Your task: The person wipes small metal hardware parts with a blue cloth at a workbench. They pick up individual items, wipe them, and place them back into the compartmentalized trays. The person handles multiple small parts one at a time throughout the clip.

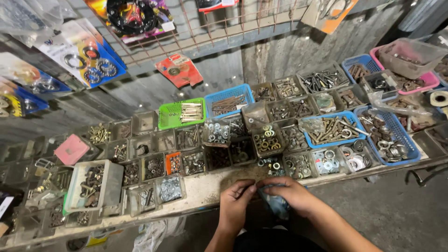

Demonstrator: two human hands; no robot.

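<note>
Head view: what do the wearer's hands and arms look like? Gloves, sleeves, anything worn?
Both bare. The left hand and right hand have no gloves, and I can see no rings, watch or wristband. Both forearms are uncovered right down to the frame's bottom edge, with no sleeve showing. No markings are visible.

Green basket (170, 116) of bolts beside blue basket (221, 96) on bench (207, 191)

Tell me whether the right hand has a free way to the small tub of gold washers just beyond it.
Probably yes, once freed. The right hand is busy pinching a small bluish bag with the left hand. Only bare bench edge and loose washers lie before the tub of gold washers.
</note>
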